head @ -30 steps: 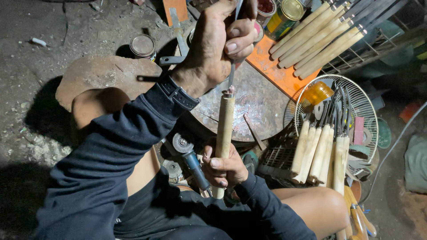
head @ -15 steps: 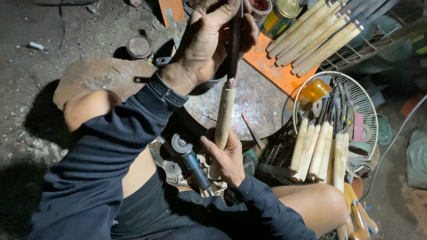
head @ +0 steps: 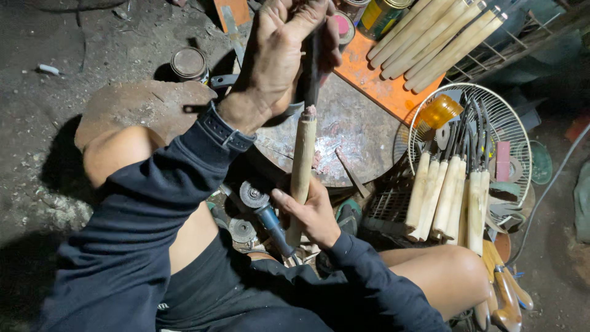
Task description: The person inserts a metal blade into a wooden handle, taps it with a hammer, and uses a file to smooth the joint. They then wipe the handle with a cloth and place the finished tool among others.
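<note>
while left hand point(head: 276, 67) grips blade point(head: 311, 67), right hand point(head: 310, 212) clasps wooden handle point(head: 301, 166) over round metal plate point(head: 350, 138), dirt floor point(head: 74, 49).

Pale wooden handle point(head: 301, 172), orange board point(head: 375, 83) (navy sleeves).

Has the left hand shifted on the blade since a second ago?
Cannot tell for sure: the left hand sits a little nearer the tin than before, but the camera itself has shifted. It still grips the blade above the wooden handle.

A single head-worn camera looks steeply down from close above the seated person's lap, taking in both hands point(head: 289, 61), the round metal work plate point(head: 350, 135) just beyond the knees, and the dirt floor point(head: 55, 37) around it.
</note>
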